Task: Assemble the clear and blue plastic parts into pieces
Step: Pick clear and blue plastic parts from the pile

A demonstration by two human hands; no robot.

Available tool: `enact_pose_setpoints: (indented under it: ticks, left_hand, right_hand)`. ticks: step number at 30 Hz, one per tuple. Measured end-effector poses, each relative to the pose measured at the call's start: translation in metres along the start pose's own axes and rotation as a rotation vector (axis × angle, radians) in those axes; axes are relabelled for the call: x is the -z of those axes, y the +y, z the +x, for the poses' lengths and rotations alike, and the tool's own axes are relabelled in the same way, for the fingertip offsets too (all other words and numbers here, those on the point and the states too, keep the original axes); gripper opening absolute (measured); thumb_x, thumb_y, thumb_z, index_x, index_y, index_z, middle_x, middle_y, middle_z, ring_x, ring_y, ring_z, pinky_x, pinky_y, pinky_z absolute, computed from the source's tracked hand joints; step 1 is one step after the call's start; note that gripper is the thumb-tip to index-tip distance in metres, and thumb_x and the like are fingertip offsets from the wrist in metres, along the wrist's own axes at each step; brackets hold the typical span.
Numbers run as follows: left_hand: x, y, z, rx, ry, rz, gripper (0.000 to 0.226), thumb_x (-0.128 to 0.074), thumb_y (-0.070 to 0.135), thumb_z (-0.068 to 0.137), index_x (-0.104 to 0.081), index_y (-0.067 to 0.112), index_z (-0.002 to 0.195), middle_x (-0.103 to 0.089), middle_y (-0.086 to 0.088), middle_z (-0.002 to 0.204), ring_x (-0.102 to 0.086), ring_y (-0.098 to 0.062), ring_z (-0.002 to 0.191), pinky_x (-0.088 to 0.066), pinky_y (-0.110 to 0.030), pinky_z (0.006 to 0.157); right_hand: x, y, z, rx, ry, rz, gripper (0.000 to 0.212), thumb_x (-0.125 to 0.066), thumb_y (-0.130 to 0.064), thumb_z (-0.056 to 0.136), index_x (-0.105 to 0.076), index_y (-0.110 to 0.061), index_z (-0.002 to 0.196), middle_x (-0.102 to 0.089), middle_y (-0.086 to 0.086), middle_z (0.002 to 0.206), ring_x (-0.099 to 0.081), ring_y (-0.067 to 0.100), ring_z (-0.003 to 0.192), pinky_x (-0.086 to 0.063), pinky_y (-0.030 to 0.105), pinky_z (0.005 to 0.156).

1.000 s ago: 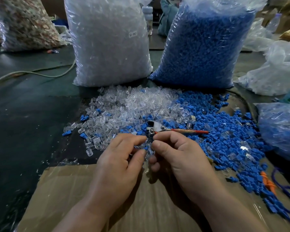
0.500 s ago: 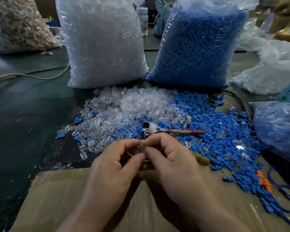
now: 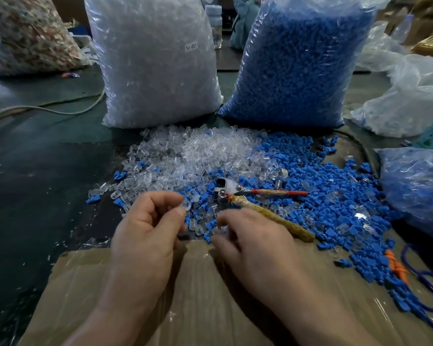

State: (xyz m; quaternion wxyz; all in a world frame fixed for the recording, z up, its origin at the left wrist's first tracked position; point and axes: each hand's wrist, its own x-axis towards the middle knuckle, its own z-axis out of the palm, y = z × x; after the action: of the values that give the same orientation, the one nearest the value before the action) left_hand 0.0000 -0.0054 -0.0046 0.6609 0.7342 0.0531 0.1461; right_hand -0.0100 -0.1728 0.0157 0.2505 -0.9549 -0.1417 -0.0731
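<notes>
The dark worktop point(image 3: 35, 158) carries 2 tall plastic bags standing side by side at the back: a bag of clear parts point(image 3: 155, 63) on the left and a bag of blue parts point(image 3: 298, 61) on the right. A cardboard sheet point(image 3: 85, 295) covers the near edge. Between the bags and the cardboard lie the loose clear parts point(image 3: 198, 151) on the left, running into the loose blue parts point(image 3: 335, 196) on the right.

The left hand point(image 3: 148, 236) is curled, thumb and forefinger pinching 1 clear piece point(image 3: 184, 205) above the near edge of the heap. The right hand point(image 3: 255, 248) is just beside it, its bent fingers blurred among the parts; I cannot tell whether it holds anything. A metal cutter point(image 3: 229, 187) with 1 red handle lies on the parts just beyond the right hand.
</notes>
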Motion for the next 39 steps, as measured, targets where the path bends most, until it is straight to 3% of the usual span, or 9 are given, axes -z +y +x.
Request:
enact_pose_setpoints:
  ticks: [4, 7, 14, 18, 21, 26, 31, 36, 39]
  left_hand:
    - [-0.004, -0.004, -0.002, 0.024, -0.024, 0.096, 0.028, -0.068, 0.012, 0.091, -0.068, 0.04, 0.09, -0.07, 0.008, 0.078, -0.069, -0.007, 0.067, -0.06, -0.032, 0.063]
    - [-0.006, -0.003, -0.003, 0.009, -0.043, 0.201, 0.028, -0.067, 0.016, 0.091, -0.064, 0.043, 0.093, -0.071, 0.013, 0.084, -0.071, -0.005, 0.076, -0.059, -0.04, 0.076]
    - [-0.004, 0.003, -0.008, -0.101, 0.014, 0.353, 0.013, -0.059, 0.027, 0.089, -0.059, 0.039, 0.093, -0.067, 0.011, 0.089, -0.068, -0.006, 0.087, -0.055, -0.039, 0.079]
    - [-0.003, 0.003, -0.008, -0.207, -0.043, 0.57, 0.008, -0.058, 0.027, 0.09, -0.057, 0.035, 0.091, -0.058, 0.02, 0.09, -0.055, 0.006, 0.091, -0.041, -0.013, 0.071]
    - [-0.007, 0.003, -0.011, -0.234, -0.112, 0.587, 0.006, -0.055, 0.03, 0.088, -0.056, 0.036, 0.089, -0.057, 0.02, 0.087, -0.054, 0.007, 0.091, -0.04, -0.009, 0.072]
    - [-0.008, -0.002, -0.007, -0.07, -0.131, 0.34, 0.031, -0.062, 0.014, 0.092, -0.058, 0.044, 0.092, -0.071, 0.005, 0.087, -0.07, 0.002, 0.08, -0.053, -0.028, 0.075]
    - [-0.009, -0.002, -0.009, -0.074, -0.141, 0.31, 0.024, -0.061, 0.021, 0.09, -0.059, 0.045, 0.092, -0.073, 0.004, 0.088, -0.071, 0.003, 0.078, -0.056, -0.029, 0.072]
    - [-0.009, -0.004, -0.01, -0.069, -0.166, 0.306, 0.016, -0.06, 0.031, 0.087, -0.06, 0.046, 0.092, -0.071, 0.015, 0.089, -0.07, 0.0, 0.082, -0.059, -0.031, 0.071]
    - [-0.007, -0.002, -0.009, -0.064, -0.169, 0.324, 0.02, -0.061, 0.028, 0.089, -0.06, 0.047, 0.092, -0.071, 0.015, 0.088, -0.07, -0.001, 0.081, -0.06, -0.036, 0.073]
  right_hand:
    - [-0.013, -0.009, 0.003, 0.053, -0.091, -0.197, 0.033, -0.042, -0.059, 0.092, -0.043, -0.038, 0.117, -0.035, -0.008, 0.084, -0.046, 0.019, 0.074, -0.024, 0.032, 0.051]
    - [-0.014, -0.01, 0.005, 0.052, -0.101, -0.255, 0.03, -0.038, -0.055, 0.095, -0.042, -0.039, 0.12, -0.03, -0.007, 0.082, -0.036, 0.018, 0.067, -0.014, 0.03, 0.046]
    - [-0.016, -0.01, 0.008, 0.032, -0.071, -0.193, 0.032, -0.042, -0.057, 0.093, -0.051, -0.032, 0.112, -0.046, -0.01, 0.096, -0.05, 0.017, 0.094, -0.033, 0.033, 0.062]
    - [-0.018, -0.014, 0.007, 0.055, -0.068, -0.224, 0.029, -0.045, -0.052, 0.094, -0.052, -0.03, 0.112, -0.034, -0.008, 0.086, -0.043, 0.017, 0.083, -0.027, 0.032, 0.055]
    - [-0.019, -0.016, 0.008, 0.045, 0.001, -0.245, 0.021, -0.054, -0.044, 0.091, -0.059, -0.024, 0.092, -0.038, -0.006, 0.078, -0.047, 0.019, 0.072, -0.022, 0.03, 0.047]
    - [-0.019, -0.007, 0.007, 0.019, -0.056, -0.168, 0.012, -0.046, -0.037, 0.098, -0.053, -0.027, 0.099, -0.033, -0.008, 0.088, -0.046, 0.021, 0.093, -0.034, 0.035, 0.063]
    - [0.008, 0.005, 0.001, -0.132, 0.015, -0.209, 0.023, -0.043, -0.052, 0.095, -0.045, -0.03, 0.086, -0.042, -0.013, 0.078, -0.049, 0.014, 0.071, -0.032, 0.032, 0.056]
    - [0.035, 0.025, -0.009, -0.372, -0.111, -0.33, 0.035, -0.041, -0.066, 0.091, -0.054, -0.034, 0.09, -0.054, -0.016, 0.073, -0.055, 0.004, 0.067, -0.049, 0.026, 0.058]
    - [0.047, 0.028, -0.006, -0.474, 0.045, -0.272, 0.032, -0.046, -0.064, 0.088, -0.051, -0.033, 0.08, -0.054, -0.017, 0.069, -0.05, -0.004, 0.059, -0.035, 0.017, 0.047]
